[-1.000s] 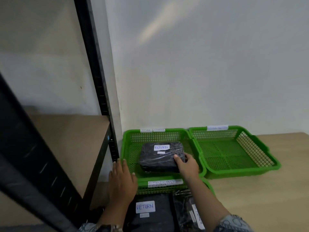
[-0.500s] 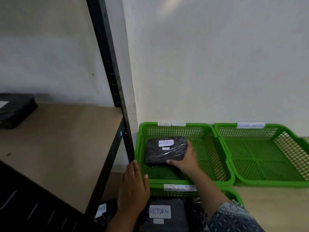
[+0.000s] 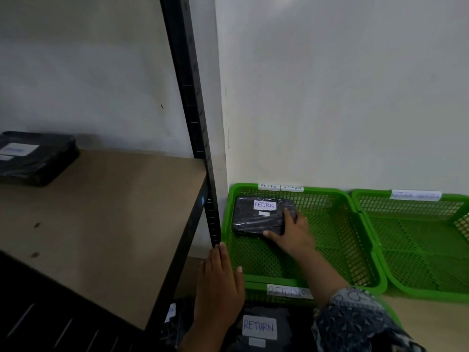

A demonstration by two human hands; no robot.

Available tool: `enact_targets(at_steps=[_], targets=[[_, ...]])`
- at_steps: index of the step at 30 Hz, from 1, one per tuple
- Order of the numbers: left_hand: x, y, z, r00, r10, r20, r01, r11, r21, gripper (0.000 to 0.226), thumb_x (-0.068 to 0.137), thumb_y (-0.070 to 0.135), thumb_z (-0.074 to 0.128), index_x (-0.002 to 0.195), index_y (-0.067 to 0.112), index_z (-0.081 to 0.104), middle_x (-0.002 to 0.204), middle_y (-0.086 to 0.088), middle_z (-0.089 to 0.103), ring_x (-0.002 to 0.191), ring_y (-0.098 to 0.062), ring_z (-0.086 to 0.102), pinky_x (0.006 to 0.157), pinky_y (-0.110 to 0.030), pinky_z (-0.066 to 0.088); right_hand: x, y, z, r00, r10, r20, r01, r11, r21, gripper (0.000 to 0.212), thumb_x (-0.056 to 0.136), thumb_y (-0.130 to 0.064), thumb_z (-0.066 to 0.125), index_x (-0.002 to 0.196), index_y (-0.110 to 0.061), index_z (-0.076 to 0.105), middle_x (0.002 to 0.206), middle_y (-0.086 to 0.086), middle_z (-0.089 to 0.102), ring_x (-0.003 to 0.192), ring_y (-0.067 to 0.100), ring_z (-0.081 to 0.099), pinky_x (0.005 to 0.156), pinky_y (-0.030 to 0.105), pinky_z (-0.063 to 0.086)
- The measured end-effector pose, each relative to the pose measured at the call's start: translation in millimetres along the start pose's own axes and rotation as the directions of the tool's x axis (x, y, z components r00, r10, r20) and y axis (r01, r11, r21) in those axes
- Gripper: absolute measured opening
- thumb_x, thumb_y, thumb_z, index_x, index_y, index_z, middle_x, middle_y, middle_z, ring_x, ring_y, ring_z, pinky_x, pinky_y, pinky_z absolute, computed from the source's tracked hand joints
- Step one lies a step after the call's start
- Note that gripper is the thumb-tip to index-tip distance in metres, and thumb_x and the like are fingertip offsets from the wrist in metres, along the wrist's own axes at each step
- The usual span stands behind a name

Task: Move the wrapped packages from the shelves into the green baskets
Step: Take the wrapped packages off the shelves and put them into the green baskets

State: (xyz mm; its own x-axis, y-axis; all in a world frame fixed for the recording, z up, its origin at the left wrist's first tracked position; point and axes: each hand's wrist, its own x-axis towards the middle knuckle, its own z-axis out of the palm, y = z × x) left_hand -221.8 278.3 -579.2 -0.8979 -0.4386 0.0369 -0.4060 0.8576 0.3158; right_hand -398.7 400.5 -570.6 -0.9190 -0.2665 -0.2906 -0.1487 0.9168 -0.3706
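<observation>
From my head camera, my right hand (image 3: 291, 232) reaches into the green basket (image 3: 337, 240) by the wall (image 3: 330, 97). It holds the right end of the wrapped package (image 3: 258, 217), with my thumb along the near edge and my fingers curled over the top and the far corner. The wrapped package is black, in shiny film, with a white label reading RETURN. It lies flat on the basket floor in the far left corner, close to the left and back walls. Two small tags on the back rim read RETURN and OVERDUE.

My left hand (image 3: 220, 283) is flat, fingers straight and pressed together, holding nothing. Its fingertips are right at the lower end of the black shelf post (image 3: 195, 110); I cannot tell whether they touch it.

An empty basket (image 3: 418, 240) sits just to the right, rim against rim, with a blurred tag I cannot read. A near basket (image 3: 253, 294) sits close to me under my arms. In it lies a second package (image 3: 258, 329), also marked RETURN.

To the left, on the brown shelf board (image 3: 101, 224), a black parcel (image 3: 35, 158) with a white label sits at the far left, well apart from my hands. My right forearm is in a patterned sleeve (image 3: 360, 323).
</observation>
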Motion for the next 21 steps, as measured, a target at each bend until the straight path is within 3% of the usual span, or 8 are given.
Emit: enact_targets(at_steps=[3, 7, 11, 15, 21], targets=[[1, 0, 0, 1.0, 0.0, 0.017, 0.0, 1.0, 0.001, 0.071, 0.091, 0.045, 0.016, 0.148, 0.004, 0.01, 0.151, -0.011, 0.024, 0.135, -0.026, 0.027, 0.11, -0.038, 0.028, -7, -6, 2, 0.998, -0.01, -0.069, 0.002, 0.993, -0.12, 0.099, 0.083, -0.074, 0.04, 0.153, -0.021, -0.004, 0.16, 0.017, -0.008, 0.147, 0.036, -0.006, 0.117, 0.051, 0.009], [0, 1, -1, 1.0, 0.0, 0.02, 0.0, 1.0, 0.015, 0.067, 0.095, 0.042, 0.023, 0.147, 0.003, 0.012, 0.151, -0.014, 0.026, 0.135, -0.027, 0.028, 0.109, -0.04, 0.03, -28, -15, 9, 0.982, -0.071, -0.174, 0.047, 0.99, -0.137, 0.087, 0.09, -0.062, 0.039, 0.153, -0.017, -0.001, 0.16, 0.017, -0.002, 0.148, 0.035, -0.004, 0.118, 0.051, 0.003], [0, 5, -5, 0.997, -0.046, 0.06, 0.045, 0.999, 0.018, 0.07, 0.091, 0.045, 0.015, 0.147, 0.003, 0.011, 0.152, -0.016, 0.022, 0.139, -0.03, 0.02, 0.112, -0.046, 0.025, -56, -19, 11, 0.969, -0.171, -0.178, 0.145, 0.978, -0.153, 0.081, 0.094, -0.056, 0.037, 0.153, -0.016, 0.0, 0.16, 0.013, 0.006, 0.149, 0.031, 0.0, 0.118, 0.048, 0.001], [-1, 13, -18, 0.986, -0.084, 0.142, 0.07, 0.992, 0.102, 0.064, 0.098, 0.043, 0.022, 0.148, 0.008, 0.004, 0.156, -0.015, 0.008, 0.142, -0.035, 0.005, 0.114, -0.048, 0.014, -88, -15, 0, 0.95, -0.276, -0.145, 0.248, 0.951, -0.187, 0.078, 0.095, -0.052, 0.035, 0.153, -0.014, -0.002, 0.16, 0.013, 0.009, 0.149, 0.029, 0.0, 0.119, 0.045, 0.0], [-25, 26, -57, 0.991, 0.072, 0.114, -0.087, 0.988, 0.126, 0.067, 0.096, 0.042, 0.031, 0.149, 0.01, 0.004, 0.156, -0.013, 0.008, 0.143, -0.031, 0.006, 0.114, -0.044, 0.016, -145, -11, -17, 0.957, -0.26, -0.132, 0.227, 0.948, -0.221, 0.074, 0.097, -0.049, 0.034, 0.153, -0.014, 0.001, 0.16, 0.011, 0.009, 0.149, 0.027, 0.001, 0.12, 0.043, 0.002]])
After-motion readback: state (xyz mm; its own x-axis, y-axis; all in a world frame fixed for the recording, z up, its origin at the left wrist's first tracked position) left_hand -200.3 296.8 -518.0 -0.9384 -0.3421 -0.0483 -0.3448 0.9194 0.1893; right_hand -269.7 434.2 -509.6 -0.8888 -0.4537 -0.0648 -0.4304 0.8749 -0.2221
